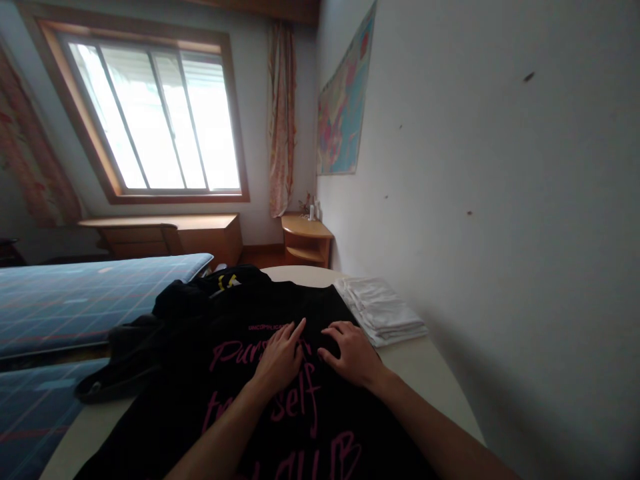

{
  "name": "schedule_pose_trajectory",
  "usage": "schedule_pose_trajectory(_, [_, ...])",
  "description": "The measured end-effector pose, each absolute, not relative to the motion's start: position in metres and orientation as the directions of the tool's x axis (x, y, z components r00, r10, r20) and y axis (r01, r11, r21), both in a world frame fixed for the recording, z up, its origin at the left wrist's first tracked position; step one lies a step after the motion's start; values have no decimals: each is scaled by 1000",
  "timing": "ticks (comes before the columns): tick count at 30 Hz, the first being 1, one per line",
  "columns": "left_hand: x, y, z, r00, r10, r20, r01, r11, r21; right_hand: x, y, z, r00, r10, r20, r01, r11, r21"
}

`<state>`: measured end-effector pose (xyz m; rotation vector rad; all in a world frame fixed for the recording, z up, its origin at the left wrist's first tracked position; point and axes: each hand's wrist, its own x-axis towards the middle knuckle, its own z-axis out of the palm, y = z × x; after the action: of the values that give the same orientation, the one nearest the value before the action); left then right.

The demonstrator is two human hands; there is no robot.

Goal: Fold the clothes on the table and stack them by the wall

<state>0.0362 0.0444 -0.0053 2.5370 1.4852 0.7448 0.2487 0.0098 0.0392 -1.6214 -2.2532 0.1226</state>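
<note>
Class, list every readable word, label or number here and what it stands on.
"UNCOMPLICA…", then the left hand covers it: black garment.
"Pur…", then partly covered: same garment.
"…self", preceding letters partly covered: same garment.
Lowest pink lettering, same garment: cut off, unclear.
Wall map: print too small.
Yellow mark on black cloth: unreadable.

We see a black shirt (pixel 335 408) laid out with its pink lettering (pixel 300 397) facing up and upright to us. Spread broadly and mostly flat, it covers the middle of the pale table (pixel 445 383), reaching close to its far edge.
</note>
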Motion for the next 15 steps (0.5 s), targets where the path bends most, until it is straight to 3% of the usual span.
schedule_pose_trajectory(5, [37, 46, -8, 397, 847, 354, 812, -504, 295, 253, 7, 24, -337, 940, 50, 890, 336, -310])
schedule_pose_trajectory(10, [37, 48, -5, 326, 823, 465, 798, -503, 331, 259, 5, 22, -284, 955, 86, 899, 296, -323])
schedule_pose_trajectory(15, [35, 45, -5, 342, 804, 486, 809, -515, 283, 262, 5, 22, -294, 954, 61, 896, 297, -331])
